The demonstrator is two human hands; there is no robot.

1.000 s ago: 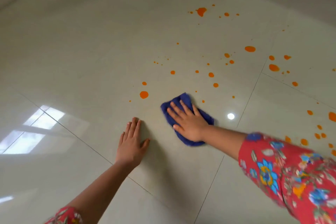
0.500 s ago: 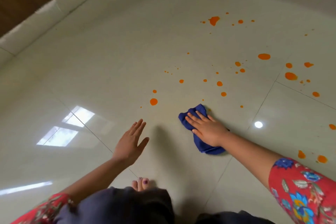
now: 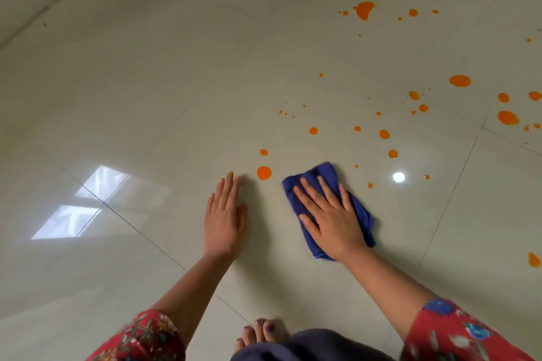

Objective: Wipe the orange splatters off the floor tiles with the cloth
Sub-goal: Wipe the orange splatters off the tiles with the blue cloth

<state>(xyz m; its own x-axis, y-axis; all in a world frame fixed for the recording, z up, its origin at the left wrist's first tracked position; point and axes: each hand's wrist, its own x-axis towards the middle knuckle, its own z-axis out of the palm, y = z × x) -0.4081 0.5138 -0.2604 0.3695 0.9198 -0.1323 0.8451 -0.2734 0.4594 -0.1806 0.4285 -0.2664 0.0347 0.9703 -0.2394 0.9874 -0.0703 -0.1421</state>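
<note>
right hand (image 3: pixel 331 220) flat on blue cloth (image 3: pixel 359 208), left hand (image 3: pixel 224 220) spread on floor tiles (image 3: pixel 146 97), orange splatters (image 3: pixel 264 173) beyond

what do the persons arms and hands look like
Red floral sleeves: the left sleeve and right sleeve stop near the elbows, the right with blue flowers. Below them nothing is worn: left hand and right hand show no gloves, rings or watch.
</note>
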